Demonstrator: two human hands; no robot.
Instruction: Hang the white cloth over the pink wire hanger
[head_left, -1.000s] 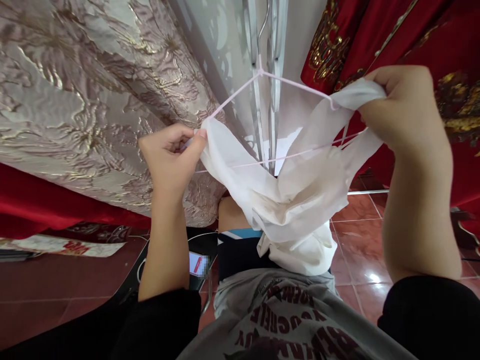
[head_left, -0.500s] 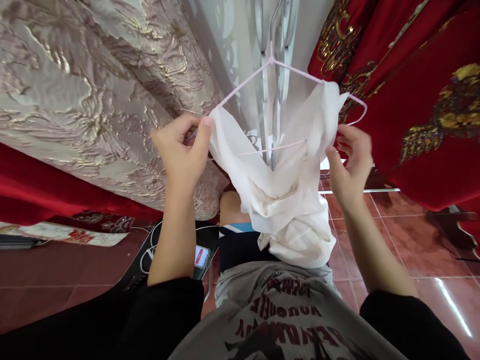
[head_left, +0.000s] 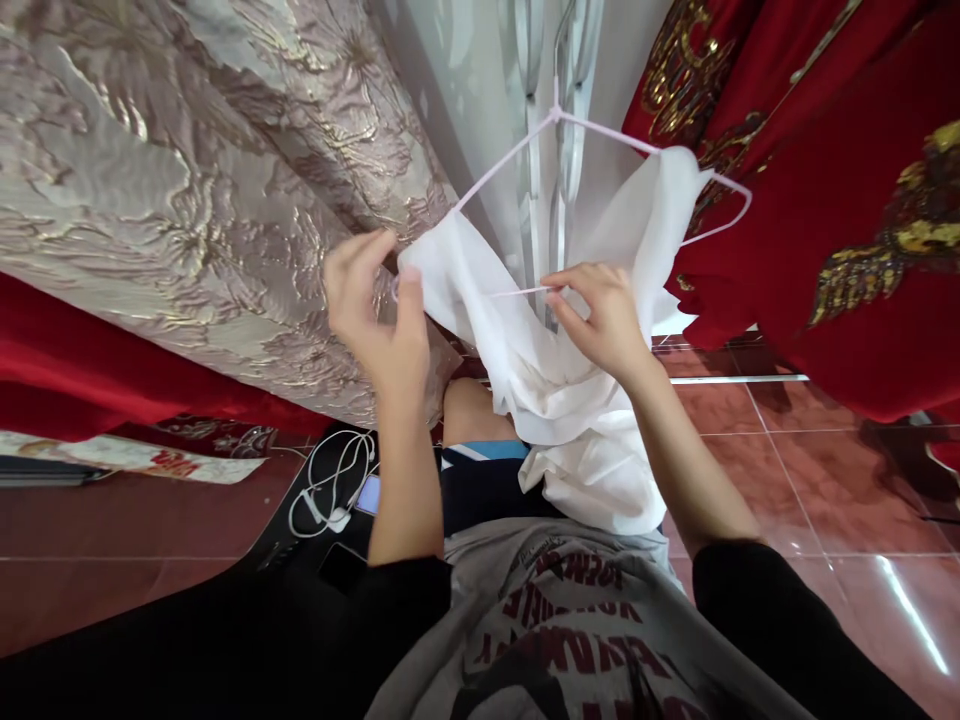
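A white garment hangs by its shoulders on a thin pale pink hanger, its lower part bunched over my lap. The hanger's right end pokes out past the fabric. My right hand reaches in at the neckline and pinches the hanger's lower bar between thumb and fingertips. At the left shoulder of the garment, my left hand is slightly blurred, its thumb and fingers apart. The thumb is close to the hanger's left tip and the cloth; whether it touches them I cannot tell.
Metal hangers hang in a chain behind the garment. Textured pinkish-gold fabric drapes on the left, and red embroidered fabric on the right. White earphones and a phone lie on a black surface beside my left arm.
My right hand has moved left from the garment's right side to the hanger's lower bar. My left hand has loosened from the left shoulder. The hanger has shifted slightly right.
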